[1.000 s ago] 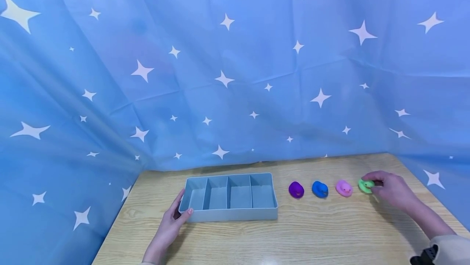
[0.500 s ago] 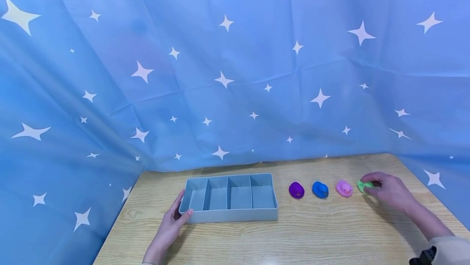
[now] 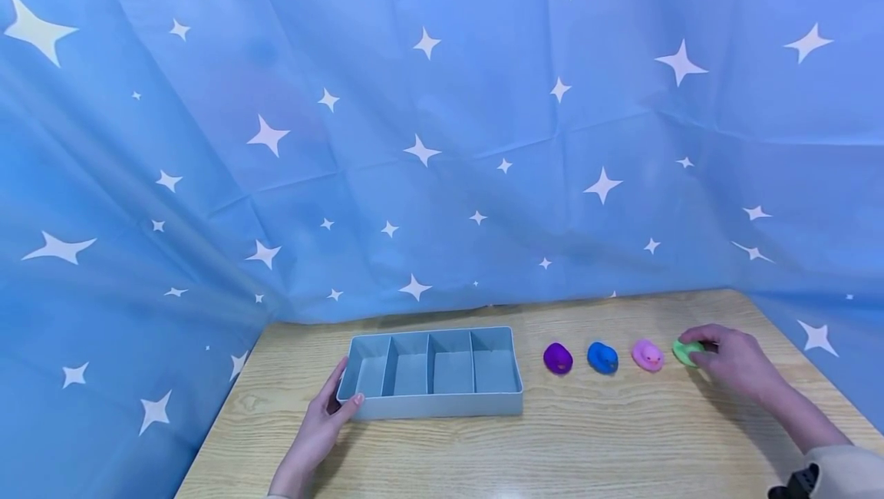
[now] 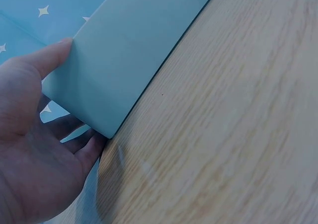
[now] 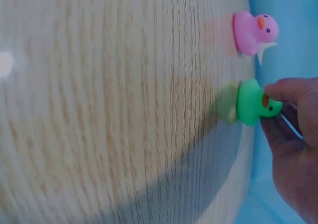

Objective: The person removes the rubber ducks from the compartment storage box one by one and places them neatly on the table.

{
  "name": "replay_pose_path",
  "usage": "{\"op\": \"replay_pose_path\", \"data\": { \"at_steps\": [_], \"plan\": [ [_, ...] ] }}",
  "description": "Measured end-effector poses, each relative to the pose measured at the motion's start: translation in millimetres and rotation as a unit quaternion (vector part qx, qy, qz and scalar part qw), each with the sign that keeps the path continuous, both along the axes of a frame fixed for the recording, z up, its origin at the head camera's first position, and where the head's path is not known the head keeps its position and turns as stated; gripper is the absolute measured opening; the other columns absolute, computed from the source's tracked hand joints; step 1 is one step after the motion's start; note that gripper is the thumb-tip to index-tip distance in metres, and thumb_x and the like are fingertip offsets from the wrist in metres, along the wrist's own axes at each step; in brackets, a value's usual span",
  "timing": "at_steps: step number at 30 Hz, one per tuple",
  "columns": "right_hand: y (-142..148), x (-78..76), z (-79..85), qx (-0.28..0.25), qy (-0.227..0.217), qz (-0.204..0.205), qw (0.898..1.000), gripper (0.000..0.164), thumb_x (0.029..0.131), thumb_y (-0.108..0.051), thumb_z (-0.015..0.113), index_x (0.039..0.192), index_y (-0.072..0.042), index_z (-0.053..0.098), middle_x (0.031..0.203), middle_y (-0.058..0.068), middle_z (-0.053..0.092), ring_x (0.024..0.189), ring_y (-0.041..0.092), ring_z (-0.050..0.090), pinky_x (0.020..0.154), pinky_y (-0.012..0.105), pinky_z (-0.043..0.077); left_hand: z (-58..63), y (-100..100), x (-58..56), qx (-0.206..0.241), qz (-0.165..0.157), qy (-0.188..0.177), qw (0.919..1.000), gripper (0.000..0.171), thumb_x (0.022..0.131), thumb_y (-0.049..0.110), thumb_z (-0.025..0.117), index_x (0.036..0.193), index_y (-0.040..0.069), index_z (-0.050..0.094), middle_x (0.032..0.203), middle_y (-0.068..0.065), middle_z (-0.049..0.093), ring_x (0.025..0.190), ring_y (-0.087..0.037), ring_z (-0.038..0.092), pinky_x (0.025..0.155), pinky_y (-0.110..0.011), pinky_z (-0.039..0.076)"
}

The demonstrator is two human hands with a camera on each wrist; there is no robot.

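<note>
A blue-grey tray (image 3: 442, 405) with several compartments in a row stands on the table, and none of them holds anything. My left hand (image 3: 314, 430) grips its left end; in the left wrist view the thumb lies on the tray's front wall (image 4: 124, 50) and the fingers curl behind its end. At the right, my right hand (image 3: 739, 361) pinches a green rubber duck (image 3: 685, 353) by the head. The right wrist view shows the duck's body (image 5: 248, 104) upright at table level, the thumb beside its orange beak.
Left of the green duck, a pink duck (image 3: 647, 355), a blue duck (image 3: 603, 358) and a purple duck (image 3: 557, 358) stand in a row. A blue curtain with white stars (image 3: 442, 176) hangs behind the wooden table (image 3: 552, 453).
My right hand has shifted slightly left, and the green duck has turned a little in its fingers. The left hand and tray stay where they were.
</note>
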State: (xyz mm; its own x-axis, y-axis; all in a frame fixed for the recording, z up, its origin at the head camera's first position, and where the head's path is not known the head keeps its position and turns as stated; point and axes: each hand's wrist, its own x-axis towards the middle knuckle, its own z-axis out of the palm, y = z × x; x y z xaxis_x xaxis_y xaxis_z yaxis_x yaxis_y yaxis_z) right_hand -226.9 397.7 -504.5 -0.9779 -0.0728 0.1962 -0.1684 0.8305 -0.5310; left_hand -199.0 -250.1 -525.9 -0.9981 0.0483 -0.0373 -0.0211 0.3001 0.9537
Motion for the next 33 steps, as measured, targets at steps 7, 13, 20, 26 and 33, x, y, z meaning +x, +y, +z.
{"op": "replay_pose_path", "data": {
  "at_steps": [7, 13, 20, 26, 33],
  "plan": [
    [0.5, 0.2, 0.4, -0.003, 0.008, -0.003, 1.0, 0.023, 0.086, -0.002, 0.075, 0.108, 0.004, 0.073, 0.111, 0.029, 0.068, 0.097, 0.046, 0.066, 0.071, 0.028, 0.052, 0.4, 1.2, -0.1, -0.004, -0.002, -0.002, 1.0, 0.078, 0.102, 0.025, 0.066, 0.165, 0.016, 0.021, 0.166, -0.029, 0.011, 0.149, -0.049, 0.017, 0.118, -0.056, 0.028],
    [1.7, -0.1, -1.5, -0.004, 0.004, -0.005, 1.0, 0.024, 0.086, -0.002, 0.074, 0.109, 0.004, 0.073, 0.111, 0.029, 0.068, 0.097, 0.046, 0.066, 0.069, 0.023, 0.05, 0.4, 1.7, 0.3, -0.004, -0.002, 0.004, 1.0, 0.078, 0.103, 0.026, 0.065, 0.165, 0.014, 0.02, 0.167, -0.029, 0.01, 0.149, -0.048, 0.017, 0.118, -0.054, 0.028],
    [1.6, -0.4, -0.5, 0.0, 0.011, -0.005, 1.0, 0.023, 0.085, -0.001, 0.074, 0.108, 0.003, 0.074, 0.109, 0.027, 0.069, 0.096, 0.045, 0.066, 0.07, 0.026, 0.051, 0.9, 2.0, 1.0, -0.002, -0.005, 0.015, 0.9999, 0.078, 0.103, 0.024, 0.065, 0.165, 0.012, 0.02, 0.166, -0.03, 0.01, 0.148, -0.05, 0.017, 0.117, -0.054, 0.028],
    [0.7, -0.6, 0.9, -0.004, -0.007, -0.001, 1.0, 0.025, 0.086, -0.002, 0.074, 0.11, 0.004, 0.073, 0.11, 0.027, 0.069, 0.099, 0.047, 0.065, 0.07, 0.026, 0.052, 1.4, 0.8, 1.4, -0.006, -0.003, 0.009, 0.9999, 0.078, 0.103, 0.026, 0.065, 0.165, 0.013, 0.02, 0.166, -0.03, 0.009, 0.147, -0.05, 0.017, 0.117, -0.055, 0.028],
    [-0.1, -0.1, 3.8, -0.007, -0.001, 0.001, 1.0, 0.025, 0.088, -0.004, 0.075, 0.111, 0.005, 0.072, 0.111, 0.028, 0.069, 0.102, 0.051, 0.065, 0.074, 0.034, 0.057, 0.4, 0.2, 0.6, -0.008, -0.001, 0.001, 1.0, 0.078, 0.103, 0.027, 0.065, 0.165, 0.014, 0.02, 0.166, -0.031, 0.01, 0.147, -0.051, 0.017, 0.117, -0.056, 0.028]
  ]
}}
